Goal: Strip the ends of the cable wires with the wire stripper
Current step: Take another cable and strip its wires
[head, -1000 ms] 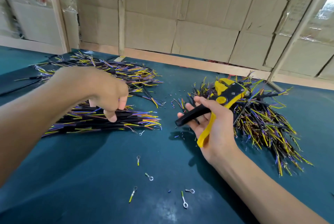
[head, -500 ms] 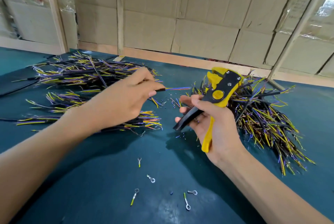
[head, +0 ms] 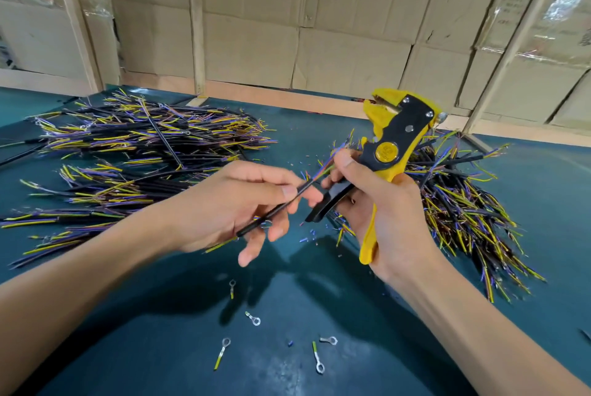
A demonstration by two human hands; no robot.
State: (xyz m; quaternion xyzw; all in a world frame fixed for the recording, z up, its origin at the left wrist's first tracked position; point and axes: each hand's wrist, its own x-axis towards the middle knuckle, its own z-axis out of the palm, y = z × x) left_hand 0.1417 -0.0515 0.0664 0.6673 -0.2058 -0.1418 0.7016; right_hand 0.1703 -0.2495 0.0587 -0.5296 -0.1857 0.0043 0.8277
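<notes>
My left hand (head: pixel 230 207) pinches a short black cable (head: pixel 277 208) between thumb and fingers, tilted up to the right. Its purple and yellow wire ends (head: pixel 321 171) fan out near the thumb of my right hand (head: pixel 380 203). That hand grips a yellow and black wire stripper (head: pixel 391 146) by its handles, jaws pointing up and away. The jaws stand above the cable's wires, not on them. Both hands are raised over the dark teal table (head: pixel 160 331).
A big pile of black cables with purple and yellow wires (head: pixel 137 152) lies at the left, another pile (head: pixel 463 203) at the right behind my right hand. Several ring terminals (head: pixel 254 319) and insulation scraps lie on the table near me. A cardboard wall (head: pixel 319 43) closes the back.
My left hand took one cable from the left pile and brought it toward the middle, near my right hand. The stripper has been raised and tilted more upright.
</notes>
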